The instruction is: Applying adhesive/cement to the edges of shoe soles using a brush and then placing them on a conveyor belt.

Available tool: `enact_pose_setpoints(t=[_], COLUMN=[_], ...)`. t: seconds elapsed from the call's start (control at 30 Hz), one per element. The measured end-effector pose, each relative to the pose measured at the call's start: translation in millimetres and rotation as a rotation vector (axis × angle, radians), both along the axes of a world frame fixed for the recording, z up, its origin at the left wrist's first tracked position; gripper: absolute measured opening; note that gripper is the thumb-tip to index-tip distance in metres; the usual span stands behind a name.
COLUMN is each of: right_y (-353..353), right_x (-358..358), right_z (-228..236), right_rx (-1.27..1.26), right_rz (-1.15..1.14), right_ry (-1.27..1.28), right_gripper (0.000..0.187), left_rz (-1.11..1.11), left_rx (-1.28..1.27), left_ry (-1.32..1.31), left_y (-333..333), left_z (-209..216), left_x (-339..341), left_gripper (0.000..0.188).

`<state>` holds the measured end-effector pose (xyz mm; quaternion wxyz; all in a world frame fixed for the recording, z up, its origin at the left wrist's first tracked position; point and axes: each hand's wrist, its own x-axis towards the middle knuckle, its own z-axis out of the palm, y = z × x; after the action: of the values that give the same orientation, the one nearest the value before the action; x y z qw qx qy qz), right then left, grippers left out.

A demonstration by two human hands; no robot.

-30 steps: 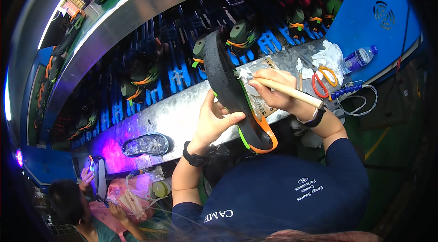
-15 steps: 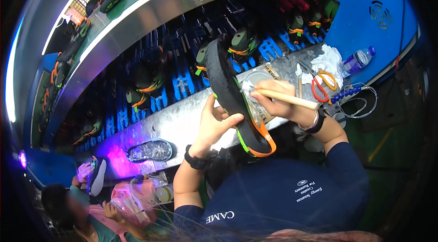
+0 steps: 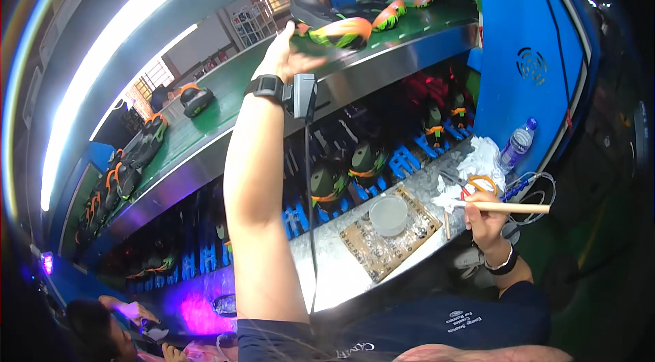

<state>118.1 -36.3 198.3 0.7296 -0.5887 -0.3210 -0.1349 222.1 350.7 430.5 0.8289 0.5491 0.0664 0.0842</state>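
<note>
Green belt, shoe beside left fingers

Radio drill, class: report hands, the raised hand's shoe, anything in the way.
Left hand at shoe, grip unclear. Right hand gripping stick. Shoe blurred, over or on belt, cannot tell. Other shoes close on its right.

1. A white strip light is glaring at ten o'clock, bleaching out.
2. The metal bench is shining white at six o'clock and glowing magenta at seven.
3. Deep shadow is filling the recess around the centre.
4. Blur is smearing the left hand and shoe near twelve o'clock.
5. Fisheye distortion is bending straight edges; blackness is swallowing the corners.
</note>
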Motion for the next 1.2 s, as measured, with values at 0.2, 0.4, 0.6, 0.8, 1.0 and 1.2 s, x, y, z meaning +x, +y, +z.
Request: enact_pose_setpoints(t=[0.2,0.4,0.6,0.8,1.0,1.2], right_y=[-9,2,-6,-6,2,5], right_x=[29,42,65,66,68,65], right_z=[-10,-16,-40,-45,-39,-44], right_rx=[-0.004,0.012,0.05,0.053,0.037,0.066], right_rz=[-0.048,-0.018,-0.129,-0.161,-0.117,-0.003], right_ry=[0.085,0.124,0.147,0.194,0.181,0.235], right_gripper=[0.008,0.008,0.006,0.006,0.007,0.008], left_rz=[0.251,0.687,0.733,0.819,0.756,0.498], left_rx=[0.706,1.544,1.584,1.258,0.747,1.716], left_ry=[0.276,0.599,0.76,0.903,0.423,0.401], left_y=[66,199,260,235,185,91], left_z=[2,-2,0,20,31,29], left_x=[-18,-89,-81,-62,-124,-171], left_gripper=[0.059,0.037,0.049,0.046,0.027,0.052])
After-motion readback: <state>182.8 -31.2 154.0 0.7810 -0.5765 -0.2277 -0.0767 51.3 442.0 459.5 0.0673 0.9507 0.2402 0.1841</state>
